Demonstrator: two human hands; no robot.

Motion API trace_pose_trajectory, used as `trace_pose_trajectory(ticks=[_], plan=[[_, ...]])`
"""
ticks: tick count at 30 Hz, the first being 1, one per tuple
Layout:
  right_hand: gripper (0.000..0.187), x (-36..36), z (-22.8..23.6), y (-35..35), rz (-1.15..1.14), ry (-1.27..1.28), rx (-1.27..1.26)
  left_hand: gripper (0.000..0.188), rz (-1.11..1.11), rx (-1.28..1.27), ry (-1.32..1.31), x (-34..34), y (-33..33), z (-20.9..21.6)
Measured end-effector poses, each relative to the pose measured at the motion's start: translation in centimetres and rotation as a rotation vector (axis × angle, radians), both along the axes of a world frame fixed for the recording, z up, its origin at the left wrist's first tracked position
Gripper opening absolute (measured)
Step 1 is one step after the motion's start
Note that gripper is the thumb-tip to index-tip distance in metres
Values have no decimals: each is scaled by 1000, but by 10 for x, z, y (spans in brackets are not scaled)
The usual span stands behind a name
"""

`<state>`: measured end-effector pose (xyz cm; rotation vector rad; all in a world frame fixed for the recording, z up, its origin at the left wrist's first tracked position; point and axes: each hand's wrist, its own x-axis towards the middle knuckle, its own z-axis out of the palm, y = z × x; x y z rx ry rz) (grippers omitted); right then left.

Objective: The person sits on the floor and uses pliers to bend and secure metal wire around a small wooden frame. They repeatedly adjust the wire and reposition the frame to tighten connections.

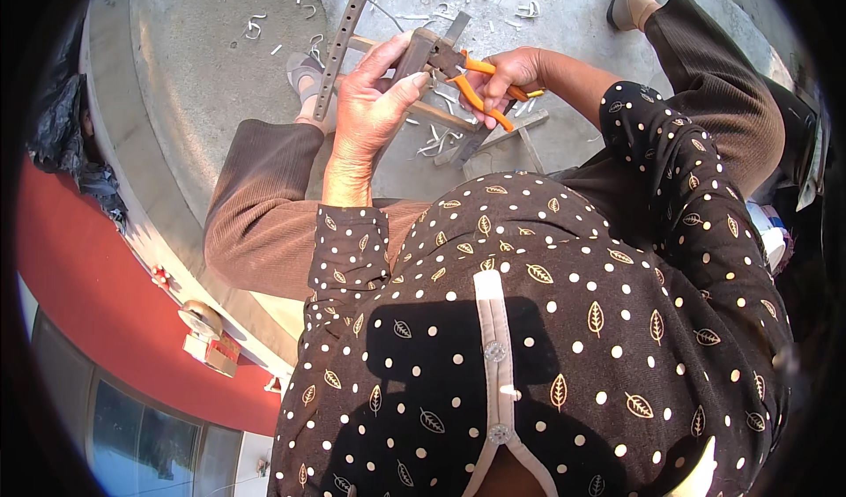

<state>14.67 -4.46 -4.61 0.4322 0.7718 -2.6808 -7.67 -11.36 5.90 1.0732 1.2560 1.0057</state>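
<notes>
My left hand (374, 96) is closed round a dark bar (416, 54) of a stool-like frame, its thumb and fingers on either side. A flat bar with a row of holes (342, 49) stands left of that hand, joined to the frame by a wooden crosspiece (445, 116). My right hand (513, 70) grips orange-handled pliers (476, 92). Their dark, rusty jaws meet the bar near my left thumb; what they bite on is too small to make out. A thin yellow-tipped thing (534, 94) shows beside the right hand's fingers.
Curled white scraps (255, 28) lie scattered over the concrete ground (189, 74). My legs are spread on both sides of the frame, with grey shoes (304, 70) beyond. At the left are crumpled dark plastic (88, 175) and a small red box (211, 353) by a red wall.
</notes>
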Motion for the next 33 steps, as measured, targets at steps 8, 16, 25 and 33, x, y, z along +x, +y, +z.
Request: trace_pose_trajectory(ticks=[8, 16, 25, 33], plan=[[26, 3, 20, -16, -139, -92, -52, 44, 0, 81, 282, 9, 11, 8], [24, -19, 32, -34, -258, -134, -26, 44, 236, 303, 825, 31, 11, 15], [16, -53, 49, -51, -338, -148, 19, 43, 330, 444, 986, 8, 8, 2], [24, -55, 63, -53, -330, -20, -89, 41, 297, 474, 996, -7, 10, -3]])
